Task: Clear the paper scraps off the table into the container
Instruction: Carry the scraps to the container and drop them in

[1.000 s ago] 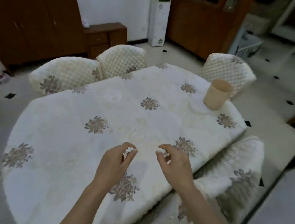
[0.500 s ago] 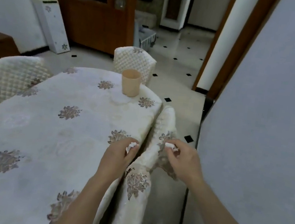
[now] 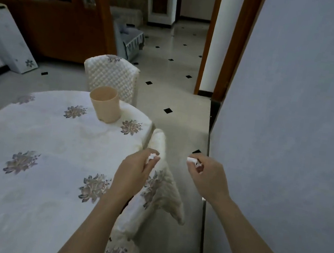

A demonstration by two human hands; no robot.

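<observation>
Tiled floor (image 3: 178, 98) with little black diamonds runs off to a doorway, grey wall (image 3: 289, 120) on the right. Big oval bench (image 3: 33, 141) under a white flowered cloth fills the left side, quilted chair (image 3: 113, 77) at its far end. Beige container (image 3: 105, 104) stands upright near that far edge. Left hand (image 3: 133, 172) has its grip pinched on a paper scrap (image 3: 151, 157) over the bench edge; right hand (image 3: 208, 177) pinches another scrap (image 3: 191, 160) out over the floor.
</observation>
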